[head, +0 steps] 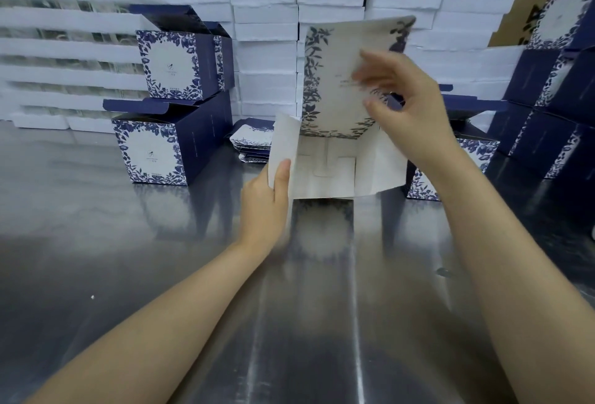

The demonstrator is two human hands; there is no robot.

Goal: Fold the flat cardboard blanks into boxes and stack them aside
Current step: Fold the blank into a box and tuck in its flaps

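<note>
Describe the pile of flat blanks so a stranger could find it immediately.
Find the wall of white foam slabs at the back of the steel table. In front of it, right of the two stacked blue floral boxes, is a low pile of flat blanks. Unlike the cartons around it, it lies flat and unfolded.

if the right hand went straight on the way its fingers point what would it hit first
Probably the upright printed panel of the half-folded box: the right hand points up-left at it. Blur hides whether they already touch.
</note>
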